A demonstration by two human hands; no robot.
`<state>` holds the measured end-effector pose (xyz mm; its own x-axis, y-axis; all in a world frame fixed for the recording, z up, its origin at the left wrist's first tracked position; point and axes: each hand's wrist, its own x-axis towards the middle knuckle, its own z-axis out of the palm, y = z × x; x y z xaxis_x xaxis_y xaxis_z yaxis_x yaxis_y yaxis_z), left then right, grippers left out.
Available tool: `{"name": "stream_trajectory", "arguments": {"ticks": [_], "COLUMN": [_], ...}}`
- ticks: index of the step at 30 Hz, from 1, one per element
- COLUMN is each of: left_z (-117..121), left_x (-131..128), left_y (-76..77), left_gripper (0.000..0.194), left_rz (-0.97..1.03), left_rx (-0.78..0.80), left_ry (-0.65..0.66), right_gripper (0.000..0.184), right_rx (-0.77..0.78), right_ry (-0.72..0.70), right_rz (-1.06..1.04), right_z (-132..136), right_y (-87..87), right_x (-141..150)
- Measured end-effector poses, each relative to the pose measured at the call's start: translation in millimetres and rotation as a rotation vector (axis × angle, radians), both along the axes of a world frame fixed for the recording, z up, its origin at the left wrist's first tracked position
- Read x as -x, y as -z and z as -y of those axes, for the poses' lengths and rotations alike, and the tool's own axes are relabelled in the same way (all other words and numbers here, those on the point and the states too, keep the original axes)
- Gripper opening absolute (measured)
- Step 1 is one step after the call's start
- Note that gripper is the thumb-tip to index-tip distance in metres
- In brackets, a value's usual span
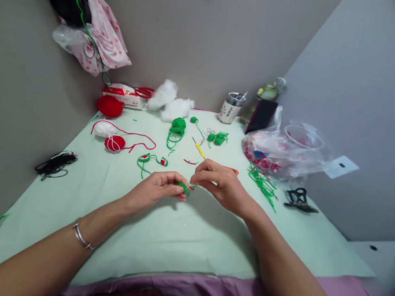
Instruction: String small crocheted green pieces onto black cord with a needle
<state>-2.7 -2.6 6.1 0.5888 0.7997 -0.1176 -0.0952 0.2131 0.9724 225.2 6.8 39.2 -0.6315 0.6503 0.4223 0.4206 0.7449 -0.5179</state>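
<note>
My left hand (166,187) pinches a small green crocheted piece (184,188) between thumb and fingers, above the middle of the table. My right hand (220,183) is closed on a crochet hook (189,186); its thin silver tip meets the green piece, and the fingers hide most of the shaft. Something orange (234,171) shows behind the right hand, perhaps the hook's handle. Just beyond my left hand lie two small green, white and red crocheted pieces (144,158) with green yarn tails. A yellow-handled crochet hook (200,150) rests beyond my right hand.
Green yarn (177,126), red yarn balls (109,106), white stuffing (176,109) and a tissue box (123,98) with red scissors (144,92) sit toward the back. On the right are cut green strands (262,184), a black hair claw (300,200), a plastic bag (281,151) and a phone (261,117).
</note>
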Motion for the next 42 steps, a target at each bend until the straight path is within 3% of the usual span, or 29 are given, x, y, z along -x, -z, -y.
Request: {"name": "stream_trajectory", "arguments": {"ticks": [6, 16, 22, 30, 42], "left_z": [1.1, 1.0, -0.1, -2.2, -0.6], "left_x": [0.2, -1.2, -1.1, -2.4, -5.8], "left_y": [1.2, 0.8, 0.9, 2.2, 3.1], "left_gripper": [0.014, 0.017, 0.018, 0.022, 0.021], "left_rz": [0.025, 0.005, -0.031, -0.009, -0.090], "left_rx": [0.019, 0.012, -0.044, -0.016, -0.023], "left_ry": [0.005, -0.016, -0.071, -0.131, -0.190], "right_gripper": [0.016, 0.017, 0.013, 0.025, 0.019], "right_rx": [0.072, 0.027, -0.003, -0.013, -0.275], "right_ry": [-0.033, -0.008, 0.012, -0.011, 0.186], "right_rz": [-0.059, -0.035, -0.062, -0.036, 0.201], "right_z": [-1.1, 0.2, 0.6, 9.2, 14.2], "right_y": [3.9, 1.6, 11.4, 14.1, 23.1], "right_x": [1.6, 1.7, 11.3, 20.0, 31.4]}}
